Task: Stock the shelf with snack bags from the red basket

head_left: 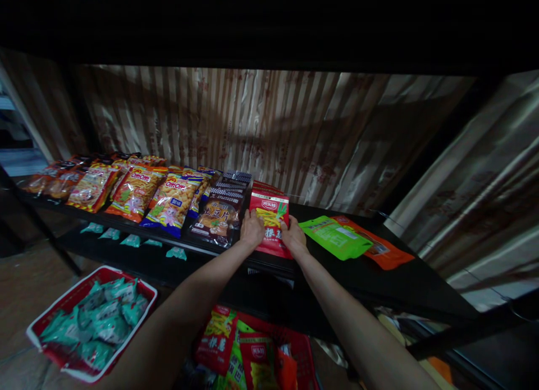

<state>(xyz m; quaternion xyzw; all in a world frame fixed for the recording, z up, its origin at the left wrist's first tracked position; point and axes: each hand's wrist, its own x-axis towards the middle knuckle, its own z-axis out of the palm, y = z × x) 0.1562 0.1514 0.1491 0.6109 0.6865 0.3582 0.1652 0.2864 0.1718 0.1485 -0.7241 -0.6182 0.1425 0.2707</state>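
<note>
On a flat black shelf (396, 286), the left hand (251, 230) and right hand (295, 237) are grasping a glossy red rectangular scallion-snack pouch (270, 217); plastic potato-chip packs (218, 215) are resting at its nine o'clock.

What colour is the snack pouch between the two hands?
The snack pouch is mostly red; the head view shows it best.

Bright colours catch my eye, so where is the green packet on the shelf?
In the head view, the green packet lies right of centre on the black shelf, just right of the right hand and partly over the orange packet.
</note>
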